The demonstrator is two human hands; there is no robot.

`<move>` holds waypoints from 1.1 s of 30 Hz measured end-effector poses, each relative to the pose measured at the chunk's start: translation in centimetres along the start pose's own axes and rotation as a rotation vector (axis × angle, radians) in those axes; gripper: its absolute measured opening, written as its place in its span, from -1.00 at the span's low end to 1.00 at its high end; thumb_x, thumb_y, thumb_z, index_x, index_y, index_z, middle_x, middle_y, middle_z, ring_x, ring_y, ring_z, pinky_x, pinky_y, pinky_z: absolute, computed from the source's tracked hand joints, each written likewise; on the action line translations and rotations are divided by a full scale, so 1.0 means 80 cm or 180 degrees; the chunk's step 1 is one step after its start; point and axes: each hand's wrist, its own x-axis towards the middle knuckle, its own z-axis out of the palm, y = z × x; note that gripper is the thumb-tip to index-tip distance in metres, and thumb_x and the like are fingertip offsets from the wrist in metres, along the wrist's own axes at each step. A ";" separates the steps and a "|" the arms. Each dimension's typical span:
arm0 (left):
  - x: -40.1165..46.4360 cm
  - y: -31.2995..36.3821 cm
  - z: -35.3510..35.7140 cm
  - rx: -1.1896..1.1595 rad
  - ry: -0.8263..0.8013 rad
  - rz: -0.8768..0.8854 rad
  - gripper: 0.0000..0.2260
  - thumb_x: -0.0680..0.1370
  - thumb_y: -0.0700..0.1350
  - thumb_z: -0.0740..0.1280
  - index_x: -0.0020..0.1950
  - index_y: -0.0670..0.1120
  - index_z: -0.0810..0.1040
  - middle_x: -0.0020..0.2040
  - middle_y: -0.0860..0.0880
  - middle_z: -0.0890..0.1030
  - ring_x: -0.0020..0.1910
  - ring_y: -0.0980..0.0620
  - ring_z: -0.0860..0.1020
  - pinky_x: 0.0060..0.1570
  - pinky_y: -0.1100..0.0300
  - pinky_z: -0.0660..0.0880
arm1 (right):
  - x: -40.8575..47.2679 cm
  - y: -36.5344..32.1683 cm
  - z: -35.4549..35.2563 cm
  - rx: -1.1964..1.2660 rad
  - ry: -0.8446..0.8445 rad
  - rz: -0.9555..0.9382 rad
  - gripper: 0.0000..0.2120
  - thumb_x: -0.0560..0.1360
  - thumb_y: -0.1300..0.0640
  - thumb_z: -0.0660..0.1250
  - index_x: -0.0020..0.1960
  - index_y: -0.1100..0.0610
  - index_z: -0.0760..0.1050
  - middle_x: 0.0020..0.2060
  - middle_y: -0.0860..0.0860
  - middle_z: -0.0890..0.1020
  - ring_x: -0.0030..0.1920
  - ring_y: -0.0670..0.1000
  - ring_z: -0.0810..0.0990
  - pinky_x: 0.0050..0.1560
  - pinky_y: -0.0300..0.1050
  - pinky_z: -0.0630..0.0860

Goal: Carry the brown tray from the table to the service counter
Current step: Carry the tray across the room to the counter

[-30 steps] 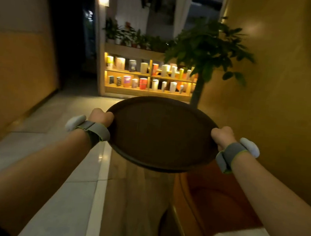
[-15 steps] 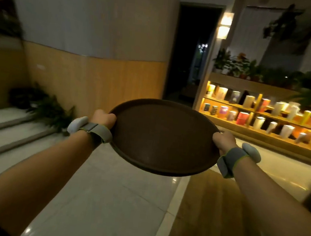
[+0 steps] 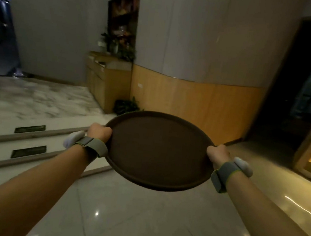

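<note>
A round brown tray hangs in front of me at mid-height, level and with nothing on it. My left hand grips its left rim, my right hand grips its right rim. Both wrists wear grey straps with a white device. A wooden counter with drawers and potted plants on top stands against the wall ahead to the left, beyond the steps.
Two steps rise at the left to a marble floor level. A low plant sits at the counter's foot. A wood-panelled wall runs ahead; a dark doorway opens at the right. Glossy floor tiles lie below.
My view has swung left: the lit shelf of cups has slid out to the far right edge, and the steps and wooden counter have come into view. Both hands keep the same hold.
</note>
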 end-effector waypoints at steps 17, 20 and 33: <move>0.458 -0.060 -0.171 0.0029 0.0750 -0.0385 -0.62 0.49 -0.15 0.32 0.20 -0.38 0.50 0.12 -0.35 0.60 0.09 -0.31 0.58 0.09 -0.08 0.55 | 0.190 -0.335 0.412 0.0016 -0.0674 -0.0394 -0.61 0.54 0.24 0.12 0.33 0.37 0.31 0.26 0.25 0.44 0.23 0.27 0.46 0.10 0.03 0.44; 0.525 -0.069 -0.184 -0.0003 0.0823 -0.0482 -0.63 0.49 -0.15 0.32 0.19 -0.37 0.50 0.12 -0.34 0.60 0.09 -0.31 0.58 0.14 -0.13 0.55 | 0.225 -0.382 0.472 -0.0014 -0.0700 -0.0480 -0.58 0.54 0.22 0.13 0.36 0.37 0.28 0.32 0.26 0.41 0.28 0.28 0.43 0.14 0.02 0.42; 0.853 -0.062 -0.198 -0.0064 0.1036 -0.0683 -0.61 0.50 -0.11 0.32 0.22 -0.35 0.51 0.18 -0.32 0.59 0.16 -0.28 0.56 0.13 -0.02 0.51 | 0.427 -0.597 0.706 -0.0046 -0.0869 -0.0853 -0.61 0.55 0.24 0.14 0.33 0.38 0.32 0.30 0.25 0.42 0.27 0.26 0.43 0.09 -0.02 0.39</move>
